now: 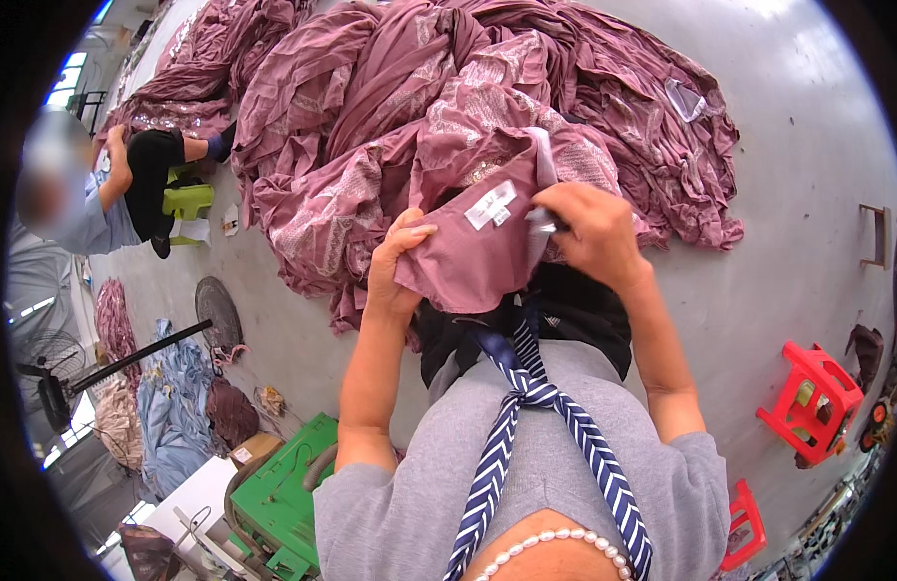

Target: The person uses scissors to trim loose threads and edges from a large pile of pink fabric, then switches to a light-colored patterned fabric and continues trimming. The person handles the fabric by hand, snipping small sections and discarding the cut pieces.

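A mauve garment (468,257) is spread between my hands above my lap, with a white label (492,205) on its inner side. My left hand (398,261) is closed on the garment's left edge, thumb on top. My right hand (594,228) is closed at the opposite edge around a small silvery tool (541,225), partly hidden by the fingers and blurred, so its exact kind is unclear. The garment runs on into a large heap of mauve cloth (371,126) with pale patterned bands, lying on the floor in front of me.
At the left, another person (100,194) sits by a light-green stool (187,201). Nearer are a stand fan (56,387), blue cloth (172,407) and a green machine (289,489). Red plastic stools (807,397) stand at the right, and a small wooden stool (875,235) lies farther off.
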Tool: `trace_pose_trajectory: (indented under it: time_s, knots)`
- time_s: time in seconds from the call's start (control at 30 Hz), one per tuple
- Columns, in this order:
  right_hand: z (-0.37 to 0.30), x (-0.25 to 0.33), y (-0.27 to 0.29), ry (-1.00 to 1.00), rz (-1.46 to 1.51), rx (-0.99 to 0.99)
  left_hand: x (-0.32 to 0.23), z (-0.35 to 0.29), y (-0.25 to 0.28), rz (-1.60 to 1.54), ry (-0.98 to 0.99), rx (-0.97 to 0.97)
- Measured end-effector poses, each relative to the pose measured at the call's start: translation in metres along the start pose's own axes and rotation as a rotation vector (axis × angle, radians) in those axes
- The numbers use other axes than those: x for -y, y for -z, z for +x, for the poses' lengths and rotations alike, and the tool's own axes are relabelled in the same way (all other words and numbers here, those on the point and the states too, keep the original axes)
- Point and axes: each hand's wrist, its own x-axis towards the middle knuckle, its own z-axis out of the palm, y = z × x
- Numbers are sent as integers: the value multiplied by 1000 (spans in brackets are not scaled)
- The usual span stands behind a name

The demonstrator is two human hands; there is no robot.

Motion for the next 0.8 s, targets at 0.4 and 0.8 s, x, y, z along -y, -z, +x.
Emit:
trace_pose_trajectory:
  time_s: [0.4, 0.8]
  knots:
    - [-6, 19, 4, -242, 109, -209, -3, 4, 5, -113, -25, -27]
    - [12, 76, -15, 89, 111, -137, -7, 13, -23, -10, -77, 25]
